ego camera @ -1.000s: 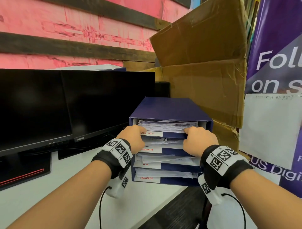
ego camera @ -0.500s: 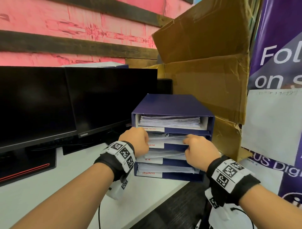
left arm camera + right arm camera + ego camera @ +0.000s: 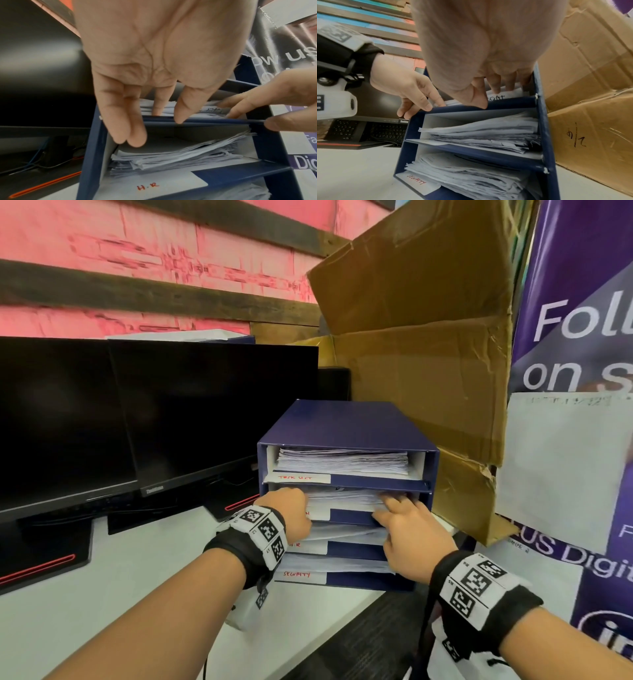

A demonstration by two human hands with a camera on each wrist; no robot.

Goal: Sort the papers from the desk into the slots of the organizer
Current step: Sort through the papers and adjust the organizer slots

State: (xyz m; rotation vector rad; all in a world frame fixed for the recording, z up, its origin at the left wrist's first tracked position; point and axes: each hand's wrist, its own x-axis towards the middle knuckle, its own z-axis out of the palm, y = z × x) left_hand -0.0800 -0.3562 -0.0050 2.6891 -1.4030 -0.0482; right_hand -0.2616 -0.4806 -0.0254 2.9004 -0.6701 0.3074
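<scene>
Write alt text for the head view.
Both hands, left hand and right hand, reach into the second slot of a dark blue four-slot cardboard organizer, touching its white paper stack; two black monitors stand left.

An office is shown: two dark monitors (image 3: 137,412) are stood side by side on a white desk (image 3: 102,594), a keyboard (image 3: 368,129) is seen beneath them, and a blue organizer (image 3: 342,422) with hand-labelled slots is filled with papers (image 3: 342,462). A cardboard box (image 3: 428,337) and a purple banner (image 3: 582,302) are set alongside.
</scene>
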